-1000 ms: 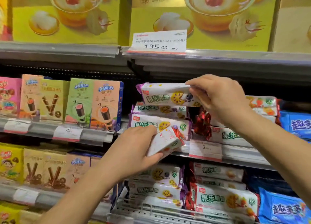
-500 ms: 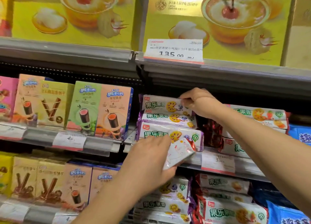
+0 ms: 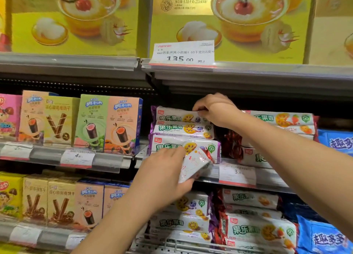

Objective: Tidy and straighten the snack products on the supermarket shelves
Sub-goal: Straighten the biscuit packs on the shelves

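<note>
The right hand (image 3: 215,110) pinches the top purple-edged biscuit pack (image 3: 177,115) of a three-high stack. The left hand (image 3: 164,175) grips a loose red-ended pack (image 3: 196,163), likely light, crinkly and slippery, best held mid-body. Just right of the fingers, red-edged packs (image 3: 282,120) crowd the slot; roll-wafer boxes (image 3: 122,123) stand left.

Tight gap above the stack
Dark room between the top purple-edged packet (image 3: 179,114) and the upper shelf (image 3: 248,72); red-edged packets (image 3: 282,120) crowd beside.
</note>
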Demonstrator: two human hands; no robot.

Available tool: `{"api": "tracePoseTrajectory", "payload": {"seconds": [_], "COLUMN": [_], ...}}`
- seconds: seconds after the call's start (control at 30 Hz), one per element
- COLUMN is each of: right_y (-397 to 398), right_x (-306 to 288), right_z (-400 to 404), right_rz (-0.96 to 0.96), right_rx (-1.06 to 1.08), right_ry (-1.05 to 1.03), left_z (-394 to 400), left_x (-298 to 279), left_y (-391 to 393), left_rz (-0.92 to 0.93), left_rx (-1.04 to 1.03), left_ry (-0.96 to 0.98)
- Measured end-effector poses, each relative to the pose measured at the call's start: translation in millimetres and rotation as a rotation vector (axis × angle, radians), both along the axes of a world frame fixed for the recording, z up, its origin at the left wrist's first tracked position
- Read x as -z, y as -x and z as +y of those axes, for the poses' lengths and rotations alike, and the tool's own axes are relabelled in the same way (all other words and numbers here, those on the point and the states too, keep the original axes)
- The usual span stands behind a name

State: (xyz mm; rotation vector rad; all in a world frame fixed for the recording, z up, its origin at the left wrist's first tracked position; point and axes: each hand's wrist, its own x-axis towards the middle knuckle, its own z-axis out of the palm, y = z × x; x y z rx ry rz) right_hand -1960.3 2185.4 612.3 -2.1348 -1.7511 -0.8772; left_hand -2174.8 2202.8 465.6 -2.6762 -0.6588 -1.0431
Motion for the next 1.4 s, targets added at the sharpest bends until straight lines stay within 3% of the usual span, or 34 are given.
{"api": "tracePoseTrajectory", "payload": {"seconds": [0.23, 0.47, 0.63, 0.83, 1.07, 1.4], "right_y": [-2, 13, 15, 0, -9, -8], "right_x": [1, 40, 67, 34, 13, 13], "right_z": [0, -47, -72, -45, -6, 3], "right_rz": [0.012, -0.145, -0.165, -0.162, -0.316, -0.111], "right_rx": [-0.021, -0.241, -0.250, -0.087, -0.002, -0.042], "right_ry": [0.047, -0.251, -0.299, -0.175, 0.203, 0.243], "left_z": [-2, 4, 3, 0, 7, 8], "left_x": [2, 6, 6, 6, 7, 7], "left_y": [-1, 0, -2, -8, -2, -2], "left_rz": [-0.009, -0.048, -0.053, -0.066, -0.087, -0.088], "left_rx": [0.002, 0.023, 0.012, 0.004, 0.006, 0.020], "left_ry": [-0.013, -0.008, -0.007, -0.051, 0.002, 0.021]}}
